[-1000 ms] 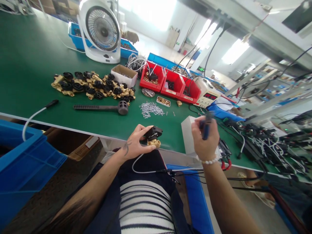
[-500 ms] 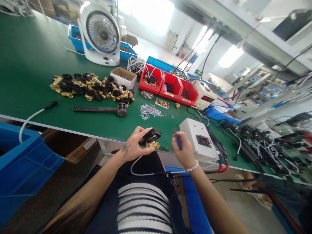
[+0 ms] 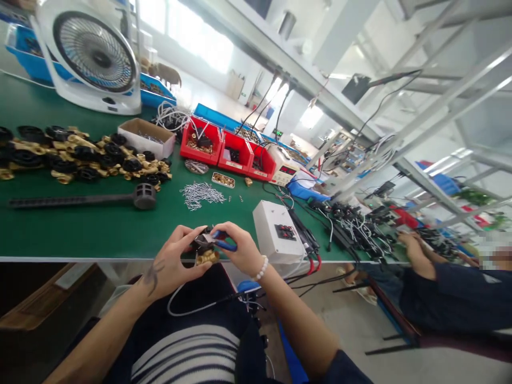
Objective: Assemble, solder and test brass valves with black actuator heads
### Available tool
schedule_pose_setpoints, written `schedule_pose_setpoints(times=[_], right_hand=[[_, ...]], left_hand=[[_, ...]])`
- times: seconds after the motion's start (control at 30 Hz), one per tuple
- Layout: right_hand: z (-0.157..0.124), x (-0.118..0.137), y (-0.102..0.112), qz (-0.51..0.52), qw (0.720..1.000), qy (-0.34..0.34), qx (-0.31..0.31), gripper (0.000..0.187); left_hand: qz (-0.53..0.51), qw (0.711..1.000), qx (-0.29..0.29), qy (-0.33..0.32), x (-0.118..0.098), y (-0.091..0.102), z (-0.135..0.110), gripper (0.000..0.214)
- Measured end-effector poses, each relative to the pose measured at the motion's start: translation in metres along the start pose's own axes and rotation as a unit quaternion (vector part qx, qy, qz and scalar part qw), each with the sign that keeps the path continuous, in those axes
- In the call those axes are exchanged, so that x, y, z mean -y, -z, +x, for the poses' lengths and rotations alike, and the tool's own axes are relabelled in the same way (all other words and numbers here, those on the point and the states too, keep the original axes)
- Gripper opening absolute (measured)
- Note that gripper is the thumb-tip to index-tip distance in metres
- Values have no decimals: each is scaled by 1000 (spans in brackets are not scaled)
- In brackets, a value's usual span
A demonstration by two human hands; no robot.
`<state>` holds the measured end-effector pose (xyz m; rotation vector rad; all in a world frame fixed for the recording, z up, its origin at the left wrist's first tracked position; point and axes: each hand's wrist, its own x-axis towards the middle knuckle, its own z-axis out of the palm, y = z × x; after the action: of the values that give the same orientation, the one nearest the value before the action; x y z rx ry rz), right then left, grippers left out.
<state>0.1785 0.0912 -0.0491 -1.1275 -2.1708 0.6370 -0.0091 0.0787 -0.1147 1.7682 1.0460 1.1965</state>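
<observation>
My left hand (image 3: 170,264) grips a small brass valve with a black top (image 3: 205,252) at the near edge of the green table (image 3: 100,229). My right hand (image 3: 240,250) is closed on blue-handled pliers (image 3: 218,242), whose jaws touch the top of the valve. A thin white cable (image 3: 188,306) hangs from beneath the valve across my lap.
A pile of black-and-brass valves (image 3: 80,154), a black mallet (image 3: 80,200), loose metal pins (image 3: 200,193), a cardboard box (image 3: 146,137), red bins (image 3: 226,149) and a fan (image 3: 90,58) sit on the table. A white switch box (image 3: 276,237) stands right of my hands. Another person's arm (image 3: 436,282) works at the right.
My right hand has swung left from beside the switch box and brought the pliers onto the valve. The view has shifted right, showing a co-worker.
</observation>
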Motion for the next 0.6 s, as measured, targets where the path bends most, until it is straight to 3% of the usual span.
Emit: schedule_pose_setpoints(times=[0.3,0.6], right_hand=[[4,6,0,-12,999,31,9,11],[4,15,-5,-50,998,-19,-39,17]], left_hand=[[38,999,-21,-8,-3,1,2,60],[23,999,-2,-26,-6,1,4,59]])
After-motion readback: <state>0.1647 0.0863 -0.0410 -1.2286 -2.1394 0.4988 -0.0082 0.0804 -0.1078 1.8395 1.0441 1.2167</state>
